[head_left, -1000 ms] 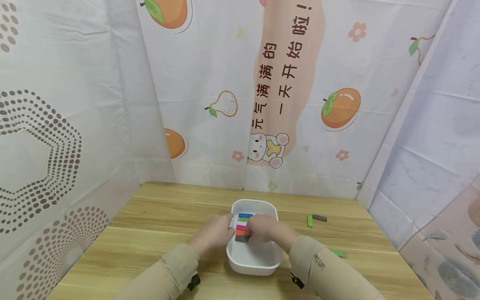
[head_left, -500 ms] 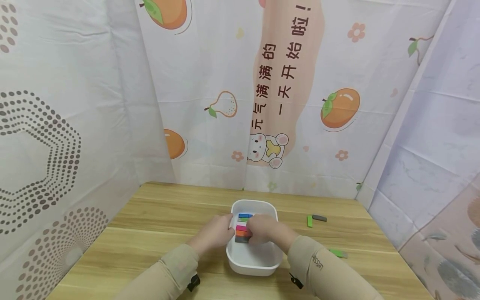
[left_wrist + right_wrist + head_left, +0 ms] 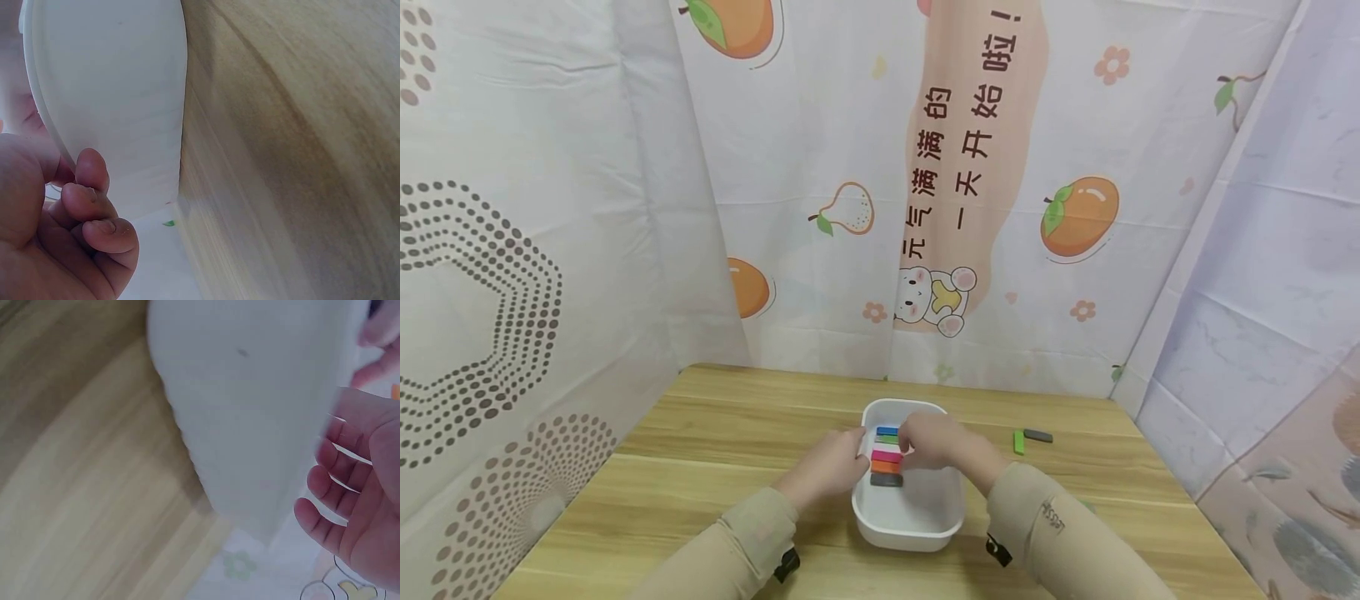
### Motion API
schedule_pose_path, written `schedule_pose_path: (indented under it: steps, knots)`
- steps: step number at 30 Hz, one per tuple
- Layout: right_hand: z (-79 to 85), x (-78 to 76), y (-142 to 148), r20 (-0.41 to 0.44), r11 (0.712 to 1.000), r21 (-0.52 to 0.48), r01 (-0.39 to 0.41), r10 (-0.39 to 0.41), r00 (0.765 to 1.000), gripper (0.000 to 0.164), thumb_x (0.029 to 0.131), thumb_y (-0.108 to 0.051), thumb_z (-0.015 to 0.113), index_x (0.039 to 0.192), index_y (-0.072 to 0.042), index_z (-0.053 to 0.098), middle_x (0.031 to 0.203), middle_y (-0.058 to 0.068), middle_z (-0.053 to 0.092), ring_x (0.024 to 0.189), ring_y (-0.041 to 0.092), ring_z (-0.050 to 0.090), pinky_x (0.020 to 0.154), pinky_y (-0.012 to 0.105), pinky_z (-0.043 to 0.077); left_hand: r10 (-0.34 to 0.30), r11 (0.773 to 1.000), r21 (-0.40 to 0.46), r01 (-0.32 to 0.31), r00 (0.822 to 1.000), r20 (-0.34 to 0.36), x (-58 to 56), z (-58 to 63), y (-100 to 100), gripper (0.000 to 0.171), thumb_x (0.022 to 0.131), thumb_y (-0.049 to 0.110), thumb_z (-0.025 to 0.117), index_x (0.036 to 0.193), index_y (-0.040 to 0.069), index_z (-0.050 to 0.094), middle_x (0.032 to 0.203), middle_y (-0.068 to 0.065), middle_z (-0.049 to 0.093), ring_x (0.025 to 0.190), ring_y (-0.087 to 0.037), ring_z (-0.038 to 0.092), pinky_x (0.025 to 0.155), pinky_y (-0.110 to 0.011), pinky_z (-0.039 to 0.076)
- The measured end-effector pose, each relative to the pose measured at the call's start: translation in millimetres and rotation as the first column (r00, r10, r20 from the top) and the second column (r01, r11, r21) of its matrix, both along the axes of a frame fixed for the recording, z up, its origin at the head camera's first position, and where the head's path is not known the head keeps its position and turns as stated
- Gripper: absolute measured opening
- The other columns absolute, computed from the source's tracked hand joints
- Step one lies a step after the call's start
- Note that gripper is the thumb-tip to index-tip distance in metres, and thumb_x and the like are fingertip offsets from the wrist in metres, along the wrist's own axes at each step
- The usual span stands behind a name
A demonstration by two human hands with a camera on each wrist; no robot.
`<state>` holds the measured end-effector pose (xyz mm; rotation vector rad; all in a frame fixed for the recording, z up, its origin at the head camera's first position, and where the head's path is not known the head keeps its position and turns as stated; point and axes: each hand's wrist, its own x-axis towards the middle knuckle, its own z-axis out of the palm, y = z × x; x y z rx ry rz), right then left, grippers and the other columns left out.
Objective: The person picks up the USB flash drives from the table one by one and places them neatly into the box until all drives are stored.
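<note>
A white plastic tub [image 3: 910, 537] stands in the middle of the table. Along its left inside lies a column of small flat coloured sticks: blue, green, white, a pink stick [image 3: 887, 457], an orange stick [image 3: 886, 467] and a dark grey stick [image 3: 887, 481]. My left hand [image 3: 831, 462] grips the tub's left rim, its fingers curled over the wall in the left wrist view. Above the tub's far half is my right hand [image 3: 936, 440], hiding part of the upper sticks. In the right wrist view its fingers [image 3: 325, 481] hang loosely curled, holding nothing visible.
On the table [image 3: 737, 433] right of the tub lie another green stick [image 3: 1018, 442] and another dark grey stick [image 3: 1038, 436]. My right sleeve [image 3: 1060, 517] mostly covers a further green piece. A printed curtain [image 3: 820, 333] hangs behind the table's back edge.
My right hand has lifted a little up and right, off the orange and grey sticks, which now show fully. The grey stick sits slightly apart. My left hand stays on the rim.
</note>
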<state>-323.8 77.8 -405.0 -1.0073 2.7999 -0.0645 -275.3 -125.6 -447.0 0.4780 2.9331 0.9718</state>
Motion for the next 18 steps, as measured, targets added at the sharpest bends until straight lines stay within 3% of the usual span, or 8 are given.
schedule_pose_path:
  steps: [7,11,18]
  knots:
    - [20.5,-3.4,15.3,0.03,0.991,-0.126,0.055,-0.052,0.998,0.029,0.086,-0.032,0.083,0.109,-0.014,0.076,0.095,-0.002,0.067,0.086,0.015,0.058,0.076,0.034,0.055,0.014,1.0,-0.005,-0.013,1.0,0.017,-0.3,-0.4,1.1,0.052,0.097,0.015,0.064,0.142,-0.009,0.052,0.135,-0.024,0.061,0.092,-0.022,0.061,0.087,-0.042,0.054]
    - [34.0,-2.8,23.8,0.038,0.979,-0.187,0.08,-0.074,0.997,0.041,0.086,-0.031,0.083,0.123,-0.015,0.073,0.106,0.002,0.069,0.094,0.019,0.063,0.081,0.038,0.057,0.022,1.0,0.008,-0.022,0.999,0.038,0.8,0.2,1.4,0.052,0.098,0.016,0.064,0.143,-0.007,0.052,0.138,-0.023,0.059,0.104,-0.022,0.062,0.102,-0.052,0.048]
    - [51.3,0.2,37.7,-0.031,0.971,-0.231,0.067,-0.076,0.997,0.054,0.087,-0.037,0.081,0.136,-0.017,0.066,0.123,0.005,0.068,0.115,0.028,0.062,0.095,0.047,0.053,0.027,1.0,0.006,-0.027,0.999,0.033,2.4,1.4,1.6,0.053,0.098,0.016,0.063,0.144,-0.007,0.051,0.139,-0.023,0.059,0.104,-0.02,0.06,0.104,-0.052,0.046]
